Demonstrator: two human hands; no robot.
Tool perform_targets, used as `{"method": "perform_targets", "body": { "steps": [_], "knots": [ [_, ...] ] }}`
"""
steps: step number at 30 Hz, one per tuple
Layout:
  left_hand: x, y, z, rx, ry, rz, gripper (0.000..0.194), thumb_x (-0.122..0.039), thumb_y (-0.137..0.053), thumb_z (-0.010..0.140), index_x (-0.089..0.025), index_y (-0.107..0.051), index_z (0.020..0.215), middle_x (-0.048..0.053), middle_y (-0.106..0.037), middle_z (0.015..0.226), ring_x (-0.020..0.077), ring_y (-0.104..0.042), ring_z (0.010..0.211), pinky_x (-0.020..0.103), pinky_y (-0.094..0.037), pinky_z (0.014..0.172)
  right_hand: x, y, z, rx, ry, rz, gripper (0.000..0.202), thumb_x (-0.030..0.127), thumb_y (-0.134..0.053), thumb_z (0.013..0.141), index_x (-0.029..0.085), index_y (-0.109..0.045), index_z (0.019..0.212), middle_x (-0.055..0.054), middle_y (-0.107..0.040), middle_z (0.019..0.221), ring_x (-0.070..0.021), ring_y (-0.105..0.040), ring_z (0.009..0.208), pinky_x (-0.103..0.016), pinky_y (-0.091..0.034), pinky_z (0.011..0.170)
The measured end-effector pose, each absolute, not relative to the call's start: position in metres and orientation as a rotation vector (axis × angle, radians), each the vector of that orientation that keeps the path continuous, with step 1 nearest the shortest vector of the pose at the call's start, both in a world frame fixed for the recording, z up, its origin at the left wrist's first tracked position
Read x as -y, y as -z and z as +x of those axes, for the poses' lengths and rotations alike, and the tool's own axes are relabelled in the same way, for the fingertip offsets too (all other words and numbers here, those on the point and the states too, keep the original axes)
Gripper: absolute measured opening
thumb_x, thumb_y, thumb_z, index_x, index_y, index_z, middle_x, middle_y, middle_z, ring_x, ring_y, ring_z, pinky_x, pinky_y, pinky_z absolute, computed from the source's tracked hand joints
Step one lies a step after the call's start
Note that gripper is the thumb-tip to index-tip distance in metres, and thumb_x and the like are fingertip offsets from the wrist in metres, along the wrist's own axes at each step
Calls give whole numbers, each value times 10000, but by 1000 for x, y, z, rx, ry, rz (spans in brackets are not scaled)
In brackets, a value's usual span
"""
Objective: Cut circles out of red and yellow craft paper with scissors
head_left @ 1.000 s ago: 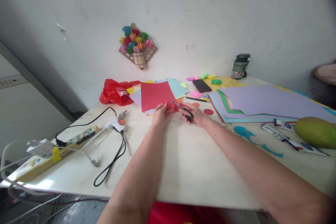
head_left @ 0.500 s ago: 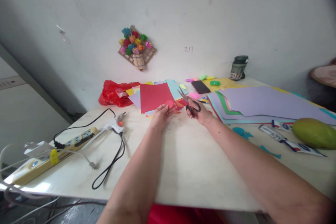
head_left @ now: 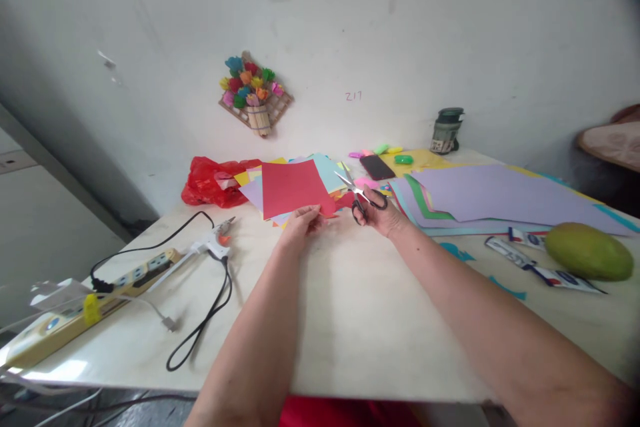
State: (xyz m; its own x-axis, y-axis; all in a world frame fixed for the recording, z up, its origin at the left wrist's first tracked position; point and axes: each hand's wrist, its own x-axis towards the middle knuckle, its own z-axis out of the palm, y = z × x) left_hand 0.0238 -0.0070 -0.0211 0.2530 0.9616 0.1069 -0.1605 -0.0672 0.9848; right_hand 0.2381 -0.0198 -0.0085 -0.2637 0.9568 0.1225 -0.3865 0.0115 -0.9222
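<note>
Between its thumb and fingers my left hand (head_left: 304, 223) pinches a small red paper piece (head_left: 328, 215), now seen nearly edge-on. My right hand (head_left: 376, 213) has its fingers in the black handles of the scissors (head_left: 358, 193), whose blades are spread and point up and to the left. The blades do not touch the small piece. Behind my left hand lies a large red sheet (head_left: 293, 188) on top of other coloured papers. Red scraps (head_left: 345, 201) rest between the two hands.
At left are a red plastic bag (head_left: 213, 181), a glue gun (head_left: 219, 240) with its cord, and a power strip (head_left: 100, 303). Large coloured sheets (head_left: 480, 190), a phone (head_left: 377, 167), tubes (head_left: 510, 252), a mango (head_left: 589, 251) and a bottle (head_left: 447, 131) are at right.
The small red piece has turned from facing the camera to nearly edge-on as my left hand rotated. The scissors' blades are spread wider. The whole view has shifted slightly.
</note>
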Motion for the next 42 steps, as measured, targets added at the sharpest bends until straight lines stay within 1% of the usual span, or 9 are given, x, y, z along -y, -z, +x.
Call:
{"method": "perform_targets", "body": {
  "steps": [3,8,12,15,21,27,32,35,42],
  "knots": [
    [5,20,16,-1015,-1101,1466,414,-494,-675,729,-154,-529,545,-13,-494,479,50,-332,404,224,-223,429,18,9,242,1110,-1499,-666,492,653,-677,650,199,-488,642,0,-589,493,-106,-487,379,-216,-328,355],
    [10,15,17,-1191,-902,1633,410,-498,-664,715,-173,-483,544,-34,-444,482,60,-282,423,239,-179,448,17,7,245,1085,-1515,-608,496,654,-696,631,201,-496,668,11,-576,496,-103,-485,386,-201,-238,325],
    [8,16,23,-1404,-825,1766,311,-431,-722,645,-183,-540,598,-27,-492,527,90,-371,464,237,-246,470,17,6,246,1084,-1543,-591,502,661,-689,634,194,-503,659,9,-568,492,-96,-466,377,-204,-243,331],
    [4,17,24,-1515,-1075,1825,264,-352,-779,580,-200,-605,707,-4,-598,679,126,-482,574,232,-326,529,18,6,246,1126,-1534,-576,483,651,-676,659,197,-511,664,9,-571,491,-101,-466,377,-209,-285,353],
    [9,11,39,-1108,-1459,1773,462,-185,-838,507,-290,-717,941,23,-670,1025,137,-558,649,240,-435,662,22,5,237,1348,-1542,-623,493,677,-621,689,189,-557,677,3,-567,496,-113,-465,390,-238,-347,396],
    [8,15,51,-1143,-1370,1859,94,-169,-751,642,-247,-703,625,26,-651,648,187,-595,678,243,-442,683,28,2,228,1487,-1516,-603,510,671,-639,671,173,-573,759,4,-581,517,-104,-479,419,-219,-354,407],
    [0,14,40,-1344,-1762,1632,113,-178,-721,663,-232,-648,597,28,-651,673,200,-640,792,236,-448,707,29,-5,229,1361,-1416,-610,515,632,-690,639,187,-555,862,26,-576,528,-103,-479,423,-210,-357,389],
    [-6,14,30,-1460,-1844,1274,148,-257,-656,735,-207,-576,621,5,-591,549,194,-654,643,267,-484,642,25,-8,236,1224,-1292,-677,463,583,-713,658,188,-553,841,30,-578,529,-93,-483,420,-201,-370,389],
    [-8,14,23,-954,-1955,715,214,-164,-603,739,-197,-401,677,22,-634,643,207,-715,726,302,-549,703,12,-4,247,1223,-1082,-890,393,504,-753,666,151,-590,721,-6,-606,549,-92,-537,399,-173,-254,305]
  ]
}}
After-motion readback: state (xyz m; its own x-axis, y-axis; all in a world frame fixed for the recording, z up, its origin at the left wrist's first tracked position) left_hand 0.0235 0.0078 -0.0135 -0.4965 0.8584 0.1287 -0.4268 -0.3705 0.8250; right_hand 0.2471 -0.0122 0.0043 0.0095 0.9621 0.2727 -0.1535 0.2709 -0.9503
